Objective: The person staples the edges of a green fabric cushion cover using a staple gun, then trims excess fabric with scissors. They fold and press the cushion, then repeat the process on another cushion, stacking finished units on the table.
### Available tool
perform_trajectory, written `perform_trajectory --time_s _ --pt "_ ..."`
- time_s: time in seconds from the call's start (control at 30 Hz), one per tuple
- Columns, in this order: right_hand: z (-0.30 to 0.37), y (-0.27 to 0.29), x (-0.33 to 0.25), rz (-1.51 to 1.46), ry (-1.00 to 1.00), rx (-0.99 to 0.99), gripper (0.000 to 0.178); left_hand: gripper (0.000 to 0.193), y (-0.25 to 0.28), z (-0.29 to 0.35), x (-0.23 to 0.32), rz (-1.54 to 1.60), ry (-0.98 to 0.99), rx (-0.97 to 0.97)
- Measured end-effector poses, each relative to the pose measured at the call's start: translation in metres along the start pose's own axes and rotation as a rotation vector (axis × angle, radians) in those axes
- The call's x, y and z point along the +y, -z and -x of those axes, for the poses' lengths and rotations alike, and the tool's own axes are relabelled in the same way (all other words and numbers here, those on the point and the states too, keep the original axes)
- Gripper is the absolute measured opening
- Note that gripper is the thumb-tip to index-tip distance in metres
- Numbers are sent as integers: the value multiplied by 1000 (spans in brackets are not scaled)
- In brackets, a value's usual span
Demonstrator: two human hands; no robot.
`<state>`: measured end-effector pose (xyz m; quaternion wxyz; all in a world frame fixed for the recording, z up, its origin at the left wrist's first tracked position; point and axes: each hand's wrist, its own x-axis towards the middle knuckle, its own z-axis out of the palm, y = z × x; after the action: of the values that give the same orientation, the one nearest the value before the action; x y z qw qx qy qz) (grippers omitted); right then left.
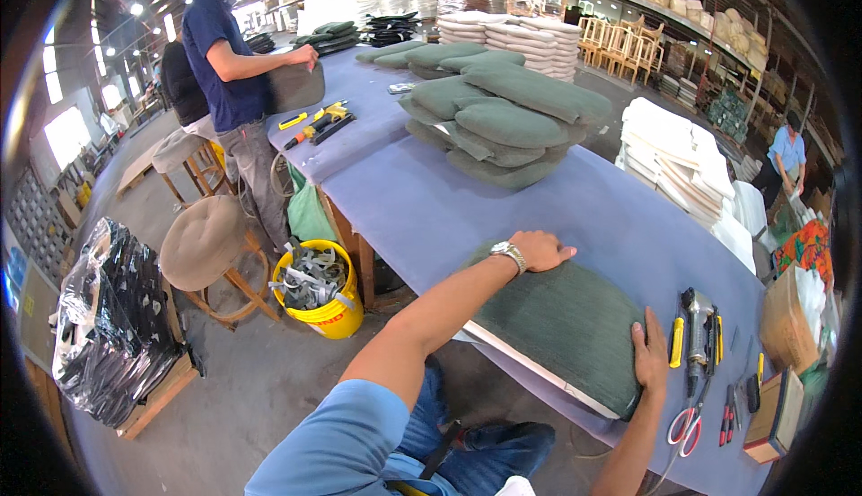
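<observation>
A dark green upholstered seat pad (561, 325) with a pale underside edge lies at the table's near side in front of me. My left hand (539, 251), with a metal watch at the wrist, rests at the pad's far edge, its fingers curled down and partly hidden. Against the pad's right edge lies my right hand (648, 352), fingers stretched out. Just right of that hand are a pneumatic staple gun (696, 330), a yellow-handled cutter (677, 342) and red-and-white-handled scissors (684, 430).
Green cushions (507, 128) are piled farther along the blue-covered table (395, 195). A co-worker (220, 74) stands at its far left, holding a dark pad. On the floor stand a yellow bucket of strips (328, 316), a round stool (205, 240) and a plastic-wrapped stack (112, 325). White pads (673, 159) rise beyond the table.
</observation>
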<state>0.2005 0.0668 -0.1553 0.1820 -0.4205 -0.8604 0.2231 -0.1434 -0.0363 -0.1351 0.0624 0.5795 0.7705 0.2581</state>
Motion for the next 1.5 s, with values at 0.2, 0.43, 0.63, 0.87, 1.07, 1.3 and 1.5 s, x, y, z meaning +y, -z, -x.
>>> perform_trajectory --time_s 0.2,0.43,0.63,0.87,1.07,1.3,1.5 --pt "4 0 -10 6 -35 19 64 90 -12 -3 58 -153 -130 -370" --pt "0 -3 1 -30 -12 41 63 102 -39 30 68 -223 -333 -235" --pt "-8 5 9 -26 -41 46 66 102 -28 74 85 -196 -452 -231" --pt "-47 64 -113 -172 234 85 70 102 -25 130 73 -205 -550 -167" --pt "-92 9 -91 152 211 -18 73 103 -31 136 85 -156 -655 -97" --pt "-72 -41 -81 246 268 -105 78 99 -23 136 73 -165 -650 -76" --pt "-53 -8 -25 118 3 -160 83 87 5 106 31 -37 -477 -198"
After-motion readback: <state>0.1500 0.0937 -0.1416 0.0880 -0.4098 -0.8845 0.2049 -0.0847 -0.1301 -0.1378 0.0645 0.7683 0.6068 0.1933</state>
